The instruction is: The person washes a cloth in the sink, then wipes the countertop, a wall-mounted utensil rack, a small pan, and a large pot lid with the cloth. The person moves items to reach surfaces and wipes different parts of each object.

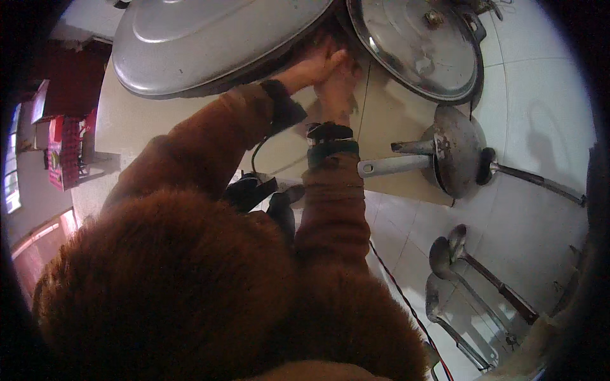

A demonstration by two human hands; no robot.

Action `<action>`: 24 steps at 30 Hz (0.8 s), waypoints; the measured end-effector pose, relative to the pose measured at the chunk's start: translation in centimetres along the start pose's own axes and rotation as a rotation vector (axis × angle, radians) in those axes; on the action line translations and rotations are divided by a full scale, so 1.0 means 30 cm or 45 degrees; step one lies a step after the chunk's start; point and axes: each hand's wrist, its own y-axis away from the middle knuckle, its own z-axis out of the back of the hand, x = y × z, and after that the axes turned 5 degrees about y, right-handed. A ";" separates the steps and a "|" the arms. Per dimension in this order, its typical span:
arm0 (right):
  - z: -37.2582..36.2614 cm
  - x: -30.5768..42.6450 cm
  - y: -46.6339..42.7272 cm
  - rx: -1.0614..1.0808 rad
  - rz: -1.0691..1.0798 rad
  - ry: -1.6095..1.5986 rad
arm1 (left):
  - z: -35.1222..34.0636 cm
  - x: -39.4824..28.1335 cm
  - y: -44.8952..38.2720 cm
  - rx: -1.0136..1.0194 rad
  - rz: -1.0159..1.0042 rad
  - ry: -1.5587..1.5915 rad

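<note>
Both hands meet in the shadowed gap between two lidded pots. My left hand (310,69) reaches in from the left, with its fingers over or against my right hand (337,93). Blur and shadow hide the fingertips, so whether either holds something cannot be told. Just beyond my left hand is a large metal pot lid (205,52), dull and domed. On the other side, to the right of my right hand, lies a smaller shiny metal lid (424,52) with a round knob. Beneath my hands is a cream tiled countertop (376,109).
Against the white tiled wall (538,90) are pans with handles (457,152) and a ladle (533,176). Several spoons and ladles (495,285) hang lower right, near a twisted cable (405,295). A table with a red checked cloth (64,152) stands far left.
</note>
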 end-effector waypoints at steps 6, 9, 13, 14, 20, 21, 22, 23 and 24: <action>0.148 -0.098 0.149 0.401 -0.272 0.181 | -0.120 -0.099 0.016 0.363 0.009 -0.180; 0.264 -0.226 0.296 0.273 -0.379 0.131 | -0.268 -0.223 0.069 0.395 -0.266 -0.293; 0.308 -0.382 0.457 0.187 -0.495 0.059 | -0.451 -0.323 0.060 0.459 -0.603 -0.184; 0.299 -0.400 0.485 0.163 -0.518 0.065 | -0.468 -0.326 0.052 0.527 -0.698 -0.190; 0.359 -0.347 0.667 -0.133 -0.261 0.127 | -0.447 -0.325 0.235 0.636 -0.727 0.262; 0.382 -0.315 0.687 -0.099 -0.289 0.073 | -0.433 -0.330 0.277 0.651 -0.793 0.178; 0.407 -0.283 0.701 0.098 -0.503 -0.011 | -0.421 -0.338 0.316 0.757 -0.810 0.044; 0.410 -0.235 0.699 0.029 -0.631 -0.067 | -0.399 -0.338 0.345 0.767 -0.860 -0.049; 0.411 -0.183 0.692 -0.162 -0.600 -0.120 | -0.377 -0.338 0.370 0.793 -0.900 -0.165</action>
